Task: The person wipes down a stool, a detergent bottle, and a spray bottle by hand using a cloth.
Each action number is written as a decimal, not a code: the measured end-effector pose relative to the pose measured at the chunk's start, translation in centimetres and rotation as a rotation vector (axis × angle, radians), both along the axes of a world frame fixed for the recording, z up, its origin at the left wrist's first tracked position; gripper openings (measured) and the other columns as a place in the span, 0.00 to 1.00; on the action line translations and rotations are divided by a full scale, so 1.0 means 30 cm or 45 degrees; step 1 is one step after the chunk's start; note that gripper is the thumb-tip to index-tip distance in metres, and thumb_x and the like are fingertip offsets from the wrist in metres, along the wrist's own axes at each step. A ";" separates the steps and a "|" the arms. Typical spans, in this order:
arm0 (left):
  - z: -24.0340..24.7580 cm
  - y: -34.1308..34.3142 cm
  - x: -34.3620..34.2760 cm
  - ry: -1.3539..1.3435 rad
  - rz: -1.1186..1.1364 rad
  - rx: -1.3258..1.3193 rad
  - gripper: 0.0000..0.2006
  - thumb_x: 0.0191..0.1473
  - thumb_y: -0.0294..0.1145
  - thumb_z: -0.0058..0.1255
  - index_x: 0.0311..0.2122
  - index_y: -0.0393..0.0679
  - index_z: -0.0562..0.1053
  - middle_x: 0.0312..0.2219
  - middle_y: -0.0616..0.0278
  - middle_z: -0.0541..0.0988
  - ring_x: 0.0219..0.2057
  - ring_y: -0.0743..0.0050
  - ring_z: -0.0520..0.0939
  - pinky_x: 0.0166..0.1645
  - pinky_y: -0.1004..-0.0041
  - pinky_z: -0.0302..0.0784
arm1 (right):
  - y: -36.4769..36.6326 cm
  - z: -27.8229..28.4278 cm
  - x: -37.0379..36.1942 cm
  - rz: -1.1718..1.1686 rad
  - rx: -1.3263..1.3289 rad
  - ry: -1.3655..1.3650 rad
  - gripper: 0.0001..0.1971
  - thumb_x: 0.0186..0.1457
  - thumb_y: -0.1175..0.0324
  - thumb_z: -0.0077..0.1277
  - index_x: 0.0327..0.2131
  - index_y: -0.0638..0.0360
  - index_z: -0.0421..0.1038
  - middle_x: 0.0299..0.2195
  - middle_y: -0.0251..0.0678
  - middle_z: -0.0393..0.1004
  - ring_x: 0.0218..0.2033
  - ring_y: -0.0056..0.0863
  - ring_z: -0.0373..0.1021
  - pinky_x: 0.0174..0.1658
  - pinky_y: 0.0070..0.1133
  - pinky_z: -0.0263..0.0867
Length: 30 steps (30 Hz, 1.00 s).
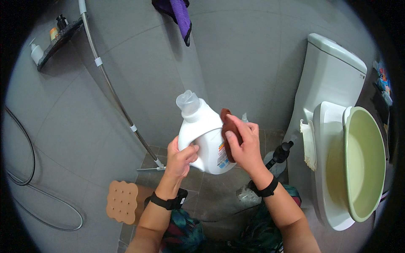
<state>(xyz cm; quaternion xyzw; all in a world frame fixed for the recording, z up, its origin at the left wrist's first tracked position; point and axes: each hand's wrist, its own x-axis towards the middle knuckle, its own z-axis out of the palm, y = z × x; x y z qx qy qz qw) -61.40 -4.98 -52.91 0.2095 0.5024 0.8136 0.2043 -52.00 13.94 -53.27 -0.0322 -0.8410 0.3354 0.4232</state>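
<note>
Grey wall (240, 63), lined with faint joints; runs behind everything.
Toilet (327, 69), white, at right.
Basin (347, 160), pale green, over the toilet's seat end; contact between the two cannot be told.
Pole (111, 86), metal with white joints, slanting down the left wall, its foot at the floor.
Hose (33, 158), dark to silver, looped at far left.
Jug (213, 147), white plastic with translucent cap, centre of view; held up in front of the person, tilted slightly left, label on its lower side.
Stool (122, 202), tan, scalloped and dimpled, below left of the jug.
Shelf (59, 44), dark, upper left, bearing small bottles.
Left hand (180, 158), fingers closed round the jug's handle, thumb lying across it.
Right hand (247, 145), thumb and fingers closed on a brown cloth (230, 128), pressing it to the jug's right side.
Purple cloth (179, 17), dark-edged, hanging at top.
Black-topped bottle (280, 156), near the toilet's base.
Wristbands (268, 189), black, one per wrist.
</note>
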 end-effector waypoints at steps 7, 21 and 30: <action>-0.072 -0.009 -0.032 0.132 -0.114 -0.157 0.19 0.45 0.20 0.54 0.45 0.33 0.70 0.30 0.65 0.76 0.25 0.86 0.72 0.28 0.81 0.66 | 0.049 -0.054 -0.037 0.277 -0.675 -0.011 0.16 0.63 0.66 0.41 0.51 0.60 0.67 0.43 0.44 0.74 0.46 0.39 0.71 0.51 0.27 0.64; -0.083 0.030 0.009 0.273 -0.057 -0.199 0.17 0.43 0.21 0.55 0.43 0.33 0.73 0.36 0.60 0.79 0.38 0.77 0.78 0.45 0.74 0.72 | 0.193 -0.165 -0.110 0.407 -1.224 -0.459 0.18 0.64 0.60 0.38 0.44 0.66 0.70 0.40 0.39 0.76 0.41 0.27 0.71 0.46 0.24 0.65; -0.142 0.033 -0.009 0.467 -0.063 -0.317 0.18 0.41 0.18 0.54 0.42 0.33 0.73 0.35 0.62 0.79 0.36 0.78 0.78 0.45 0.74 0.73 | 0.011 -0.023 -0.023 0.315 -0.652 0.210 0.15 0.64 0.63 0.38 0.47 0.61 0.68 0.40 0.43 0.76 0.42 0.34 0.73 0.47 0.28 0.67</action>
